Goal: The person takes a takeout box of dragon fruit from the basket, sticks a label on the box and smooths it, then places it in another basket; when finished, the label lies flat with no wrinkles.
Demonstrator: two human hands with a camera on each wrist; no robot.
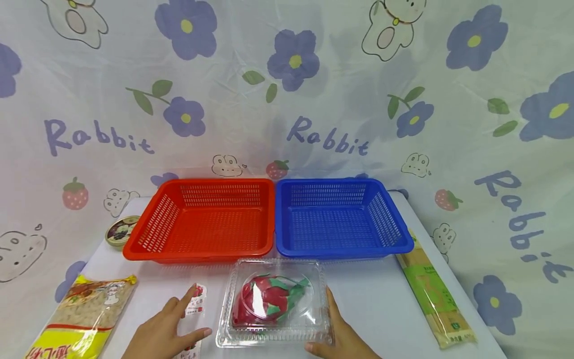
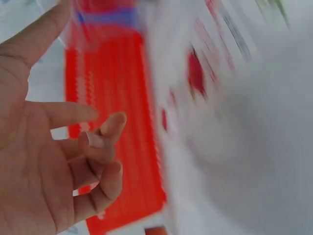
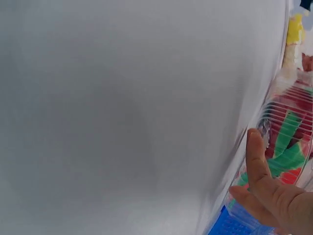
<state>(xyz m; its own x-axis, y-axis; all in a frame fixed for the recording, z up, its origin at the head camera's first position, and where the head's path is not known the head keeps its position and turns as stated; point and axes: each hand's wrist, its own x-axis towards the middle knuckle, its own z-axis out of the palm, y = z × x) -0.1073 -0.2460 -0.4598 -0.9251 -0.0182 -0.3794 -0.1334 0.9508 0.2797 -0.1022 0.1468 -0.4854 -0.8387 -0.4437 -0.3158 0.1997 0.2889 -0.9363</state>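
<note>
A clear plastic clamshell box (image 1: 309,279) holds a red dragon fruit (image 1: 269,299) with green scales. My right hand (image 1: 343,331) grips the box by its right end, thumb at the front and fingers along the side; in the right wrist view the right hand (image 3: 276,196) lies against its ribbed wall. To the left of the box, my left hand (image 1: 163,326) is apart from it, thumb and forefinger spread over a strip of white labels (image 1: 196,299) with red fruit pictures. Only loosely bent fingers and nothing held show on the left hand (image 2: 63,152) in the blurred left wrist view.
A red basket (image 1: 215,254) and a blue basket (image 1: 343,252) stand side by side behind the box. At the left lie a pasta bag (image 1: 89,309) and a round tin (image 1: 118,234). A long noodle pack (image 1: 435,294) lies along the table's right edge.
</note>
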